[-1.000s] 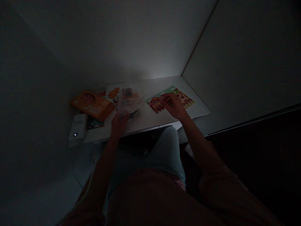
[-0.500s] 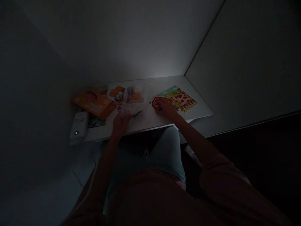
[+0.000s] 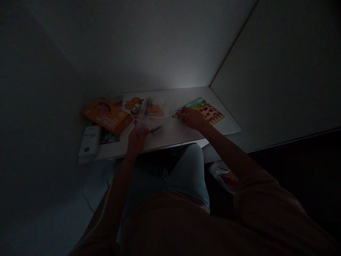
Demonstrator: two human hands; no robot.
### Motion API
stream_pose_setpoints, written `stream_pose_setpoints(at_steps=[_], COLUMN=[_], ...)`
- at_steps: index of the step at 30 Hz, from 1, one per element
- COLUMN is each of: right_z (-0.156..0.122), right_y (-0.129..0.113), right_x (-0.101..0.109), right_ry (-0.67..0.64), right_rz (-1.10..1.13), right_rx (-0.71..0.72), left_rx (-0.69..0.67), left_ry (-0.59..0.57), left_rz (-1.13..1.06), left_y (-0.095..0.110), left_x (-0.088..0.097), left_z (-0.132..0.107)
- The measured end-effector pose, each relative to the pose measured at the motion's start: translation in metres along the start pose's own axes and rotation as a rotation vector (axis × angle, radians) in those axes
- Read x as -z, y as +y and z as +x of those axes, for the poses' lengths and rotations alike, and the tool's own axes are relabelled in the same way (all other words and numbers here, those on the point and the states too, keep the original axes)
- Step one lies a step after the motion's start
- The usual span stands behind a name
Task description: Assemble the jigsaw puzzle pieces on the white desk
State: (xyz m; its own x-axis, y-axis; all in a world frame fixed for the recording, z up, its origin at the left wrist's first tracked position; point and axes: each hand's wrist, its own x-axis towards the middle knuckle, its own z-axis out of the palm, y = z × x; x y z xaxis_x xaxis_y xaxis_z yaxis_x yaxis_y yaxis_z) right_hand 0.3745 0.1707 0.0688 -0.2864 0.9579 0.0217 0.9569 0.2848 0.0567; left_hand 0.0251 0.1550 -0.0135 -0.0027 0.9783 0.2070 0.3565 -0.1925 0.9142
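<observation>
My left hand (image 3: 136,139) is closed on the near end of a crinkled clear plastic bag (image 3: 153,106). A small dark green strip (image 3: 155,129) lies just right of its fingers, seen through or beside the plastic. My right hand (image 3: 194,118) has its fingertips pinched on a red card (image 3: 176,113) that is tilted and mostly hidden by the fingers. Under and beyond that hand lies a farm-picture puzzle board (image 3: 210,110) with a spotted cow pattern and a fence. Orange puzzle pieces (image 3: 131,104) lie behind the bag.
An orange puzzle box (image 3: 106,114) rests at the left over dark picture sheets (image 3: 109,137). A white device (image 3: 90,140) with a cable stands at the left edge of the narrow white table (image 3: 167,139). Walls close in behind and right. A plastic bag (image 3: 223,176) lies on the floor.
My right hand has shifted slightly right and its fingers have drawn together, tilting up the red octagonal card that lay flat. The clear bag has spread a little; my left hand stays put.
</observation>
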Motion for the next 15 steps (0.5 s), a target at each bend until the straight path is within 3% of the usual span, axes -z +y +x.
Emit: stream_pose_setpoints(at_steps=[9, 12, 15], right_z=[0.005, 0.007, 0.005], right_y=[0.036, 0.048, 0.045], right_x=[0.016, 0.011, -0.006], right_ry=[0.001, 0.044, 0.046], right_rz=[0.056, 0.122, 0.203], right_rx=[-0.239, -0.24, -0.247], left_rx=[-0.025, -0.029, -0.037], left_ry=[-0.015, -0.012, -0.021], left_rz=[-0.012, -0.011, -0.02], left_y=[0.0, -0.002, -0.001], left_x=[0.0, 0.0, 0.0], left_z=[0.001, 0.001, 0.002])
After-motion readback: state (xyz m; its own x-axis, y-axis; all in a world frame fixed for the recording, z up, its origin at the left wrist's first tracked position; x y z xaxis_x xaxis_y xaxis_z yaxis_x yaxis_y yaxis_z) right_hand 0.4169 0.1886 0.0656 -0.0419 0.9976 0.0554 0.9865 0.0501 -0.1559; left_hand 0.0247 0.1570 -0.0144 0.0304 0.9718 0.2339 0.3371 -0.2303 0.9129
